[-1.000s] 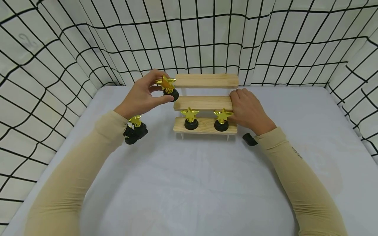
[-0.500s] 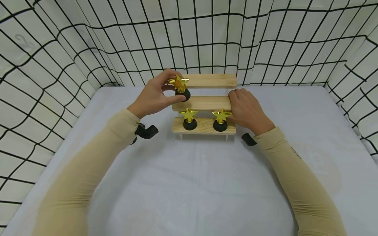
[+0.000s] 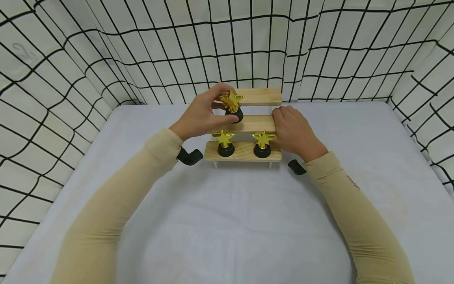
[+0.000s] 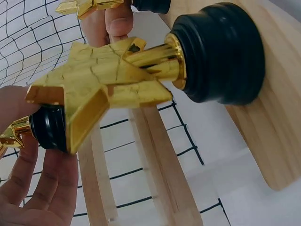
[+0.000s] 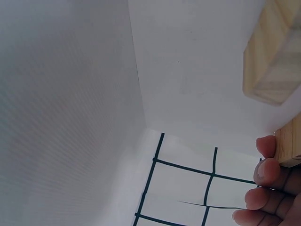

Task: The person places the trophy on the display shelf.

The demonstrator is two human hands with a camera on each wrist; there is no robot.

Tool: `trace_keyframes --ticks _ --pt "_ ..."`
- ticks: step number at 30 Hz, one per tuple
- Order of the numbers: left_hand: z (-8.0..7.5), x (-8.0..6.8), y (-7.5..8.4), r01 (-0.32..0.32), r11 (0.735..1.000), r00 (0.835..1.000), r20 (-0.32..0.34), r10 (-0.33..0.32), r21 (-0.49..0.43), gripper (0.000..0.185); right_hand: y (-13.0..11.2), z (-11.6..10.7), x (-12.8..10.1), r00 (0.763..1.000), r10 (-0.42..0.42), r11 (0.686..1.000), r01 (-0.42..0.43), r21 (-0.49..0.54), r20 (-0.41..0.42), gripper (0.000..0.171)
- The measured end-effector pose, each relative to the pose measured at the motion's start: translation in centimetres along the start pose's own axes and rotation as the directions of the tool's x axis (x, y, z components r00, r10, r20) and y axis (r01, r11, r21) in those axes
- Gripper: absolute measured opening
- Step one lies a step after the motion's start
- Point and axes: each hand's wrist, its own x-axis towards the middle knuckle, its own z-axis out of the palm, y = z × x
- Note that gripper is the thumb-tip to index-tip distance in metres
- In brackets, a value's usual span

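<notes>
One star trophy (image 3: pixel 232 104) sits pinched between the left hand's (image 3: pixel 200 114) curled fingers (image 4: pixel 117 21).

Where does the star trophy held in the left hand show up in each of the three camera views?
Head view: the held star trophy sits upper centre, at the middle step of the wooden stand, gripped by the left hand.
Left wrist view: it fills the frame, its black base against a wooden step.
Right wrist view: not in it; only the right hand's fingers on wood.
Shared landmark: the wooden stand.
</notes>
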Motion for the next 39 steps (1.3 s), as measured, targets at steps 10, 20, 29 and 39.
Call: trace_keyframes --ticks 10,20,29,39 --pt "1.4 1.3 0.6 -0.011 1.000 0.999 0.042 0.012 -0.017 0.055 0.0 -0.1 0.0 1.000 0.008 1.000 -0.008 0.003 0.012 0.066" --pt "2.2 2.3 1.3 -0.012 1.000 0.996 0.086 0.012 0.008 0.053 0.0 -0.2 0.1 0.998 0.036 0.999 -0.037 0.016 0.053 0.069" --pt "2.9 3.0 1.8 -0.014 0.999 0.993 0.121 0.009 0.038 0.052 0.0 -0.3 0.2 0.997 0.039 0.999 -0.040 0.017 0.060 0.063" --pt "3.5 3.7 2.2 -0.030 0.999 0.989 0.146 0.026 0.023 0.052 0.2 -0.1 0.2 0.999 0.027 0.999 -0.028 0.026 0.043 0.058"
